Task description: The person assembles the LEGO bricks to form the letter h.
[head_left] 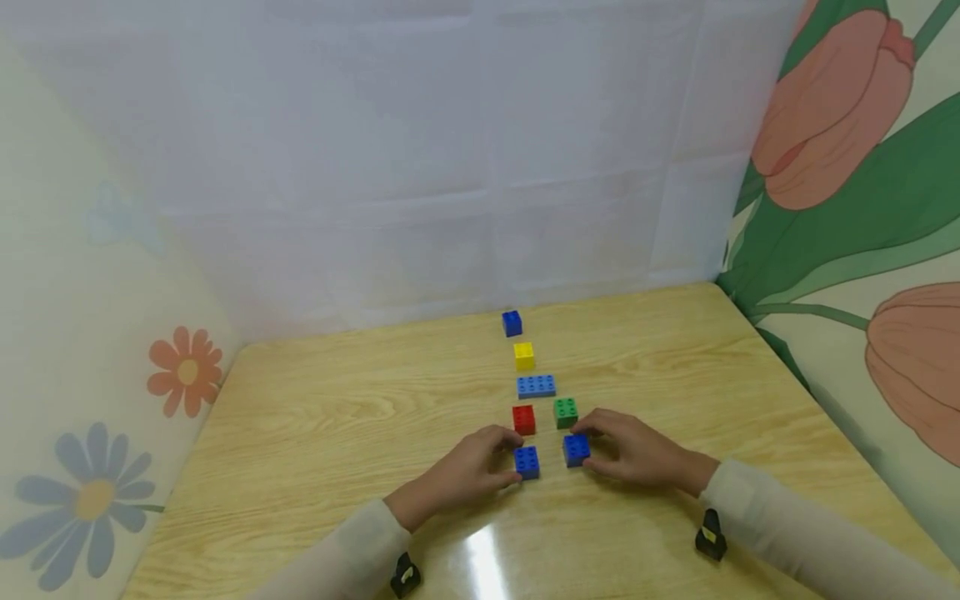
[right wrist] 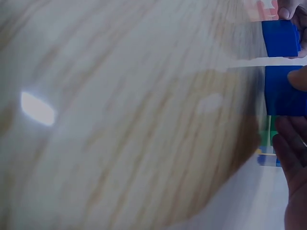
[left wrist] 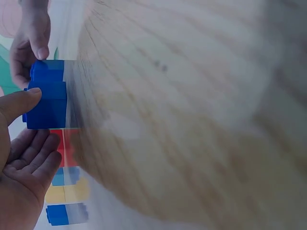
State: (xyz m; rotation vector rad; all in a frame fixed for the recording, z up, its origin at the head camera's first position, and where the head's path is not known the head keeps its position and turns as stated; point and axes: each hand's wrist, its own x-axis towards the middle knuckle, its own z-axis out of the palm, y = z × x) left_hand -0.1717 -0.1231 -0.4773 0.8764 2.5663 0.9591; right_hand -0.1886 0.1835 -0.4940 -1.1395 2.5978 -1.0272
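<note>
My left hand (head_left: 472, 465) pinches a blue toy brick (head_left: 527, 464) between thumb and fingers. In the left wrist view the thumb lies on one face of that brick, with the fingers at the opposite side. Level with it, my right hand (head_left: 637, 450) pinches a second blue brick (head_left: 576, 451), thumb nearest me and fingers behind. A small gap separates the two bricks. Just beyond the left one sits a red brick (head_left: 523, 420). A green brick (head_left: 566, 412) stands beyond the right one, close to the right fingertips.
Farther back on the wood-patterned table (head_left: 337, 417) lie a long light-blue brick (head_left: 536, 386), a yellow brick (head_left: 523, 356) and a dark blue brick (head_left: 512, 323), roughly in line. A white cloth (head_left: 480, 167) hangs behind the table, with flower-printed walls on both sides.
</note>
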